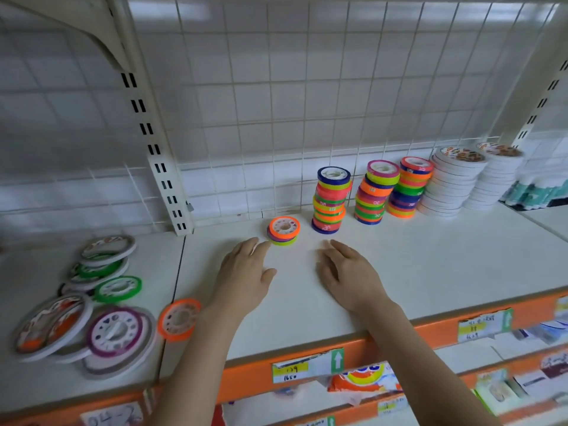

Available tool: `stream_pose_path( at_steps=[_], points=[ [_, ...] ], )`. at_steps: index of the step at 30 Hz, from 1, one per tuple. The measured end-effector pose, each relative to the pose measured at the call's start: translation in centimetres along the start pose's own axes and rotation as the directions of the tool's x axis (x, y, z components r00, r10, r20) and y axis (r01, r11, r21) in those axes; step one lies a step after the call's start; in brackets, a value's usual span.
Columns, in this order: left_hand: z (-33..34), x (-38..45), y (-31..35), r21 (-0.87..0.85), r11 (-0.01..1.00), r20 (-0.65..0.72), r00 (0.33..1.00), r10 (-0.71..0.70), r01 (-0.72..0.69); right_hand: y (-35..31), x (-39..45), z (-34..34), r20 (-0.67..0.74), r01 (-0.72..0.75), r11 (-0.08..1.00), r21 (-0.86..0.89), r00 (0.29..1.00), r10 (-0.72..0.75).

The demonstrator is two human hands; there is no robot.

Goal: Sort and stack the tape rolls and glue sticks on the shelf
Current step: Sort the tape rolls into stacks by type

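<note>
A short stack of coloured tape rolls [283, 230], orange on top, sits on the white shelf [415, 265]. My left hand [244, 276] lies flat just left of and below it, fingers straight, fingertips close to the stack. Flat on the shelf to the right lies my right hand [345, 273], holding nothing. Behind stand three tall stacks of coloured rolls [330, 199] [373, 192] [408, 186]. Two stacks of white rolls [451, 181] [495, 175] stand further right. Loose rolls lie scattered at the left [113, 330], one orange roll [179, 318] beside my left forearm.
A wire grid back panel [276, 103] closes the shelf's rear. A slotted upright post [159, 167] divides the left bay from the middle one. The orange front rail [430, 330] carries price tags. Teal-and-white packs [534, 190] stand at the far right. Lower shelves hold packaged goods.
</note>
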State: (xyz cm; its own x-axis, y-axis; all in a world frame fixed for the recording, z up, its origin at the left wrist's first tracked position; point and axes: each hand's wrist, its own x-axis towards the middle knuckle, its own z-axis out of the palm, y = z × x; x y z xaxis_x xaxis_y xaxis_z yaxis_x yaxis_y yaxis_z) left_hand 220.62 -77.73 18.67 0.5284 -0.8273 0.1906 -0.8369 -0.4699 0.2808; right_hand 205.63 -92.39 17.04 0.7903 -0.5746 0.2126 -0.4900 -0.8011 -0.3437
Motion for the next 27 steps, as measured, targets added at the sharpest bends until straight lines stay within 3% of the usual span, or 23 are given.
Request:
stream_pose_path(
  at_steps=[9,20,27],
  points=[
    [-0.7,-5.1,-1.4,-0.068,0.982,-0.087,0.980,-0.179,0.174,-0.5,-0.5,-0.4,-0.008,-0.014,0.999,0.029,1.000,0.014],
    [-0.2,-8.1,-0.4,-0.109,0.958,-0.167,0.945,-0.281,0.265,-3.7,-2.9,0.9,0.033,0.117,0.983,0.141,0.992,-0.122],
    [-2.8,-10.4,-4.1,-0.094,0.946,-0.225,0.919,-0.323,0.310,-8.2,-3.0,1.3,0.060,0.208,0.965,0.157,0.974,-0.220]
  ],
)
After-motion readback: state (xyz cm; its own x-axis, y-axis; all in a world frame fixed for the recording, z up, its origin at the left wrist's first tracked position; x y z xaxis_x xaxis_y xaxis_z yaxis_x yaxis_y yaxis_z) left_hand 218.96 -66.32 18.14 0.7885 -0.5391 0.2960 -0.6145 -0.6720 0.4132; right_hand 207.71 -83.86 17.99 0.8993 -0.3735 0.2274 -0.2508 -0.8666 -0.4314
